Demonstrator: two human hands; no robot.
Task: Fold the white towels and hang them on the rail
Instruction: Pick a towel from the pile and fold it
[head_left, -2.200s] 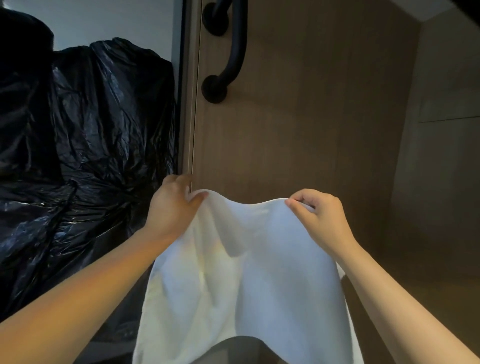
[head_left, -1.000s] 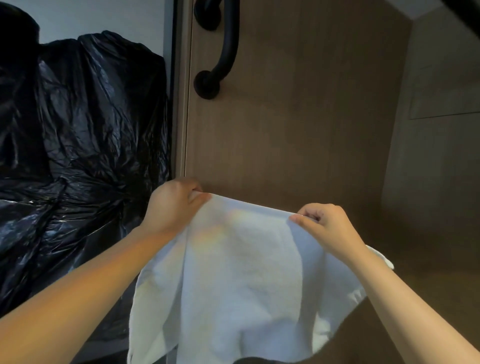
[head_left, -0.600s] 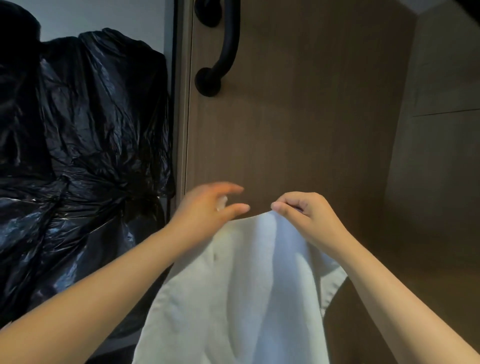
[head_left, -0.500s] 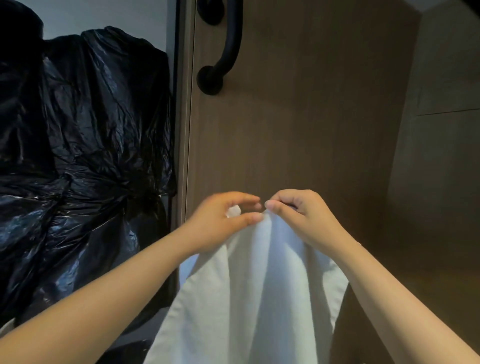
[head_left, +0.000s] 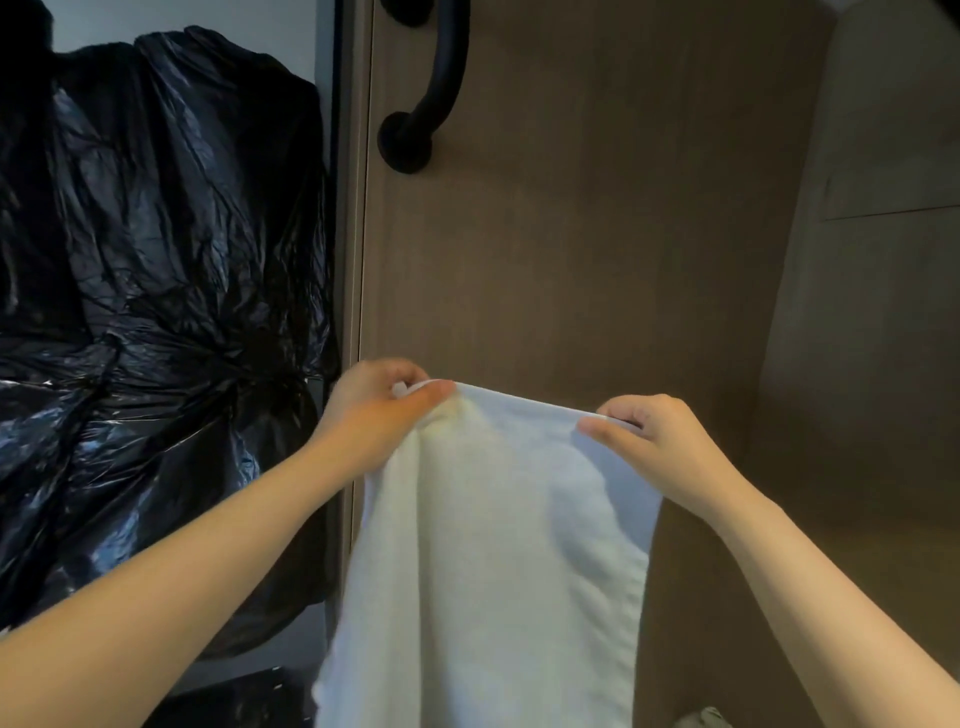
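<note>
**A:** ok, where are we at with the towel job?

**B:** Early-ish, I'd say. The left half of the frame is just a heap of black bags (head_left: 156, 312), and the rest is a wood door (head_left: 597, 234). The one towel (head_left: 493, 561) in view is mid-air, centre to bottom of the frame, hanging in front of the door from its top edge. It reads as a longish strip, maybe doubled over already, but I can't count layers from here. Nothing is hung anywhere in shot. The only rail-like thing is a black bar (head_left: 441, 73) at the top, left of centre. It's fixed to the door, bare, and well above the towel. Might be the rail, might be a door handle, can't tell. So my guess is folding isn't finished and hanging hasn't begun. Any other towels are out of view.

**A:** and the hands?

**B:** Both arms come up from the bottom corners, stretched forward. The left hand (head_left: 379, 415) sits just left of centre, fingers curled over the towel's top-left corner with the thumb clamping it, a bit of white poking out between them. The right hand (head_left: 660, 441) is right of centre and slightly lower, knuckles up, pinching the other end of the top edge between thumb and curled fingers. The edge runs taut between them, so both hands are gripping cloth and neither is loose.
</note>
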